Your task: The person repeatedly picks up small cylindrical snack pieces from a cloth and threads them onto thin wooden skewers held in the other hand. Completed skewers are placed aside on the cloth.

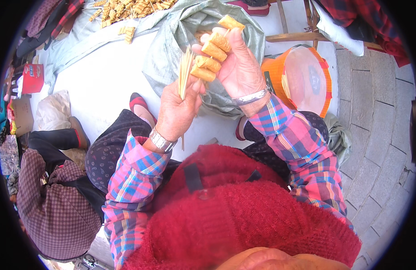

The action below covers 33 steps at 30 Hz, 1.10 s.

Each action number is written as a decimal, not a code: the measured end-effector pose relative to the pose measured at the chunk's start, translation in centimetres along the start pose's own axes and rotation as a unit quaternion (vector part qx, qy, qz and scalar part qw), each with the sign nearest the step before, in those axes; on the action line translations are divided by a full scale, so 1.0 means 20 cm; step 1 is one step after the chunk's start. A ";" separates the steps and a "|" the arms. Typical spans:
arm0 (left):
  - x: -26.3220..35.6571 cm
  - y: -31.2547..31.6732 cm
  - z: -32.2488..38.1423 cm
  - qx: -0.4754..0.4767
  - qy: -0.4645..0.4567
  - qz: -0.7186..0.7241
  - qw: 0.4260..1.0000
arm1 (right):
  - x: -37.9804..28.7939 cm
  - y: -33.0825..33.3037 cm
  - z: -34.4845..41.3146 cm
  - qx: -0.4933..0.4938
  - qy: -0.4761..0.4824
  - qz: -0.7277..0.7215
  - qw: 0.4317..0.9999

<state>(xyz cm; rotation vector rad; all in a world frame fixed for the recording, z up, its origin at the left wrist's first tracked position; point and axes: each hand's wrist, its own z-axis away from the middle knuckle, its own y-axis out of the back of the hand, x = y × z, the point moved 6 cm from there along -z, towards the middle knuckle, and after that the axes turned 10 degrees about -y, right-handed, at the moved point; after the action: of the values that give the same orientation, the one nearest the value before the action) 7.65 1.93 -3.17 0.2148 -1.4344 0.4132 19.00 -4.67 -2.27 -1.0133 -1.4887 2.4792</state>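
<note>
My left hand (179,111) grips a bundle of thin bamboo skewers (185,69), their ends fanned upward. From the same hand, a skewer threaded with several golden-brown food rolls (213,51) slants up to the right. My right hand (240,72) lies palm up behind these rolls. Its thumb and fingers hold the uppermost roll (231,22) near the skewer's far end, with a short gap below that roll. Beneath both hands is an open grey-green woven plastic sack (160,64); more rolls are partly visible inside, mostly hidden by my fingers.
A heap of skewered rolls (130,10) lies on sheeting at the top, with a smaller group (127,33) nearer. An orange bag (326,79) with pale lining stands right, beside a wooden frame (295,37). Another person (59,206) sits at left. A red box (33,78) is beyond.
</note>
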 end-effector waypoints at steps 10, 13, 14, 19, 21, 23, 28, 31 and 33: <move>-0.01 0.00 0.00 -0.022 0.026 -0.007 0.999 | -0.10 0.11 -0.07 -0.001 0.011 0.018 1.000; -0.01 0.00 0.00 -0.024 0.027 -0.007 0.999 | -0.10 0.10 -0.06 -0.001 0.025 0.020 0.999; 0.00 0.00 0.00 -0.024 0.029 -0.011 0.999 | -0.10 0.09 -0.06 0.000 0.032 0.012 0.999; -0.01 -0.01 0.01 -0.016 0.023 -0.012 1.000 | -0.06 0.05 -0.05 0.002 0.038 -0.002 0.999; 0.00 -0.01 0.01 -0.015 0.027 -0.013 0.999 | -0.04 0.06 -0.05 0.007 0.031 0.002 1.000; -0.01 0.00 0.00 -0.015 0.028 -0.020 0.999 | -0.03 0.07 -0.05 0.011 0.027 0.002 1.000; -0.02 0.01 0.00 -0.014 0.029 -0.021 0.999 | -0.03 0.07 -0.05 0.009 0.035 0.015 0.999; -0.02 0.01 0.00 -0.014 0.027 -0.023 0.999 | -0.02 0.06 -0.05 0.003 0.046 0.023 0.999; -0.02 0.01 0.00 -0.019 0.026 -0.013 0.999 | -0.02 0.07 -0.06 0.006 0.043 0.013 0.999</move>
<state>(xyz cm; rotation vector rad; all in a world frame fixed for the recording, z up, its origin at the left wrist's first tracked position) 7.62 2.07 -3.50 0.1914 -1.3865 0.3679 20.37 -4.67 -3.47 -1.1281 -1.4431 2.4258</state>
